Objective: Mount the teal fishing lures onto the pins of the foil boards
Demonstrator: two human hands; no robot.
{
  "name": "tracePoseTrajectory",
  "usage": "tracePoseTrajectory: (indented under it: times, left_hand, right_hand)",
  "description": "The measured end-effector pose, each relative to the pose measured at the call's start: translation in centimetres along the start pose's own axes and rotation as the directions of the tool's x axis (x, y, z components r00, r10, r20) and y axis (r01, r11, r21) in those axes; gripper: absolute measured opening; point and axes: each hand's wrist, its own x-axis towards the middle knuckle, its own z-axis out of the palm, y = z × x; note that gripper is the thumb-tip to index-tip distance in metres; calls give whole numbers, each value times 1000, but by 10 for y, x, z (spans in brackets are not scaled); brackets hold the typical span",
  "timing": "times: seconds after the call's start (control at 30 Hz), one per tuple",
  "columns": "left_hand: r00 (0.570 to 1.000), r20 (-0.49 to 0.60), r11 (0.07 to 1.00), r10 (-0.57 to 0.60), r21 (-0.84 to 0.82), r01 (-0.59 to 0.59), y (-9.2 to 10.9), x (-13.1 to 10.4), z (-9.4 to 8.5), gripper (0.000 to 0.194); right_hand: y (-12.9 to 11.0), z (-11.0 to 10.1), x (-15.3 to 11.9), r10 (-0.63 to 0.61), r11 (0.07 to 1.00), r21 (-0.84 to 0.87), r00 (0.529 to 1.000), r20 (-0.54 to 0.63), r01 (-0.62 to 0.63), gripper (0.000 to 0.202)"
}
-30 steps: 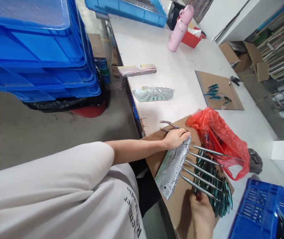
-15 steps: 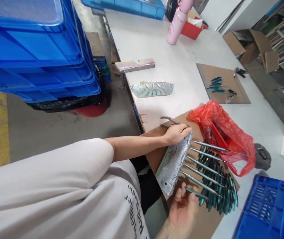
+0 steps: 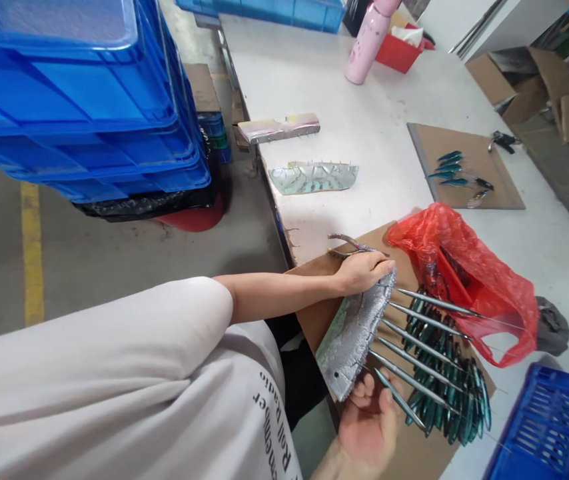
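Note:
My left hand (image 3: 364, 272) is closed on the upper end of a silver-wrapped board (image 3: 357, 340) with small hooks or pins along its edge. A row of slim silver-teal fishing lures (image 3: 429, 340) hangs from that edge, with thin wires beyond their far ends. My right hand (image 3: 367, 420) is palm up at the board's lower end, its fingers loosely curled and apart from the thumb. Beside that thumb is another teal lure (image 3: 400, 400), its near tip close to the board's edge. Many darker teal lures (image 3: 464, 407) lie piled on a brown board (image 3: 414, 460) beneath.
Pliers (image 3: 349, 245) lie by my left hand. A red plastic bag (image 3: 484, 273) and blue basket (image 3: 549, 427) stand beyond the lures. Two similar pinned boards (image 3: 314, 179) are on the white table (image 3: 379, 127). Stacked blue crates (image 3: 84, 93) stand left; a pink bottle (image 3: 367, 47) is farther back.
The lure at my right hand has swung from across the fingers to a steeper slant beside the hanging row. My right hand has loosened around it. My left hand keeps its grip.

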Motion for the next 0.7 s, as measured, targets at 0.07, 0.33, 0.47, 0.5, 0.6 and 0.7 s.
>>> tracePoseTrajectory:
  times: [0.07, 0.33, 0.47, 0.5, 0.6, 0.7]
  left_hand:
    - [1000, 11, 1000, -17, -2, 17, 1, 0, -1, 37]
    - [999, 22, 999, -42, 9, 42, 4, -1, -3, 35]
    - [999, 13, 999, -32, 11, 31, 3, -1, -2, 35]
    - [1000, 11, 1000, -28, 11, 28, 3, -1, -2, 35]
    - [1000, 8, 1000, -17, 6, 17, 2, -1, -1, 35]
    - [1000, 12, 1000, -8, -3, 8, 1, 0, -1, 36]
  right_hand:
    - [-3, -2, -2, -66, 998, -19, 998, 7, 66, 15]
    - [0, -8, 0, -142, 978, -128, 975, 169, 164, 21]
    - [1, -8, 0, -129, 983, -111, 978, 162, 148, 24]
    - [0, -7, -1, -125, 985, -99, 980, 157, 141, 24]
    - [-2, -4, -2, -111, 989, -83, 982, 151, 125, 23]
    - [-3, -2, -1, -84, 993, -77, 987, 137, 95, 21]
